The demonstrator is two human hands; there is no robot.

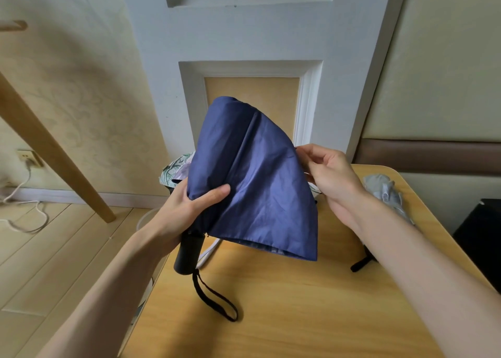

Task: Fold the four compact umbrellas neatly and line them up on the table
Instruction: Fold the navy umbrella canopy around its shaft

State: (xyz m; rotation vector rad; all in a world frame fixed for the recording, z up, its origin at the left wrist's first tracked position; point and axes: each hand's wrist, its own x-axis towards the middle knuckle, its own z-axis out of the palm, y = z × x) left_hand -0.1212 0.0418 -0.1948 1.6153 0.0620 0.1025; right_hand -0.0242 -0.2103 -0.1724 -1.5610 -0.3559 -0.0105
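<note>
Above table [298,317] left half: navy umbrella [257,181], cloth looks soft, light, prob. slippery. L hand [187,208] grips bunched cloth nr shaft; R hand [330,176] pinches cloth edge. Over table's left edge: black handle [188,254], stiff, best hold pt.

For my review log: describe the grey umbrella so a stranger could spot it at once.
Start at the wooden table. Near its right edge, beside the right hand, lies a crumpled grey umbrella. Unlike the navy umbrella held up mid-table, it is pale and lies flat.
</note>
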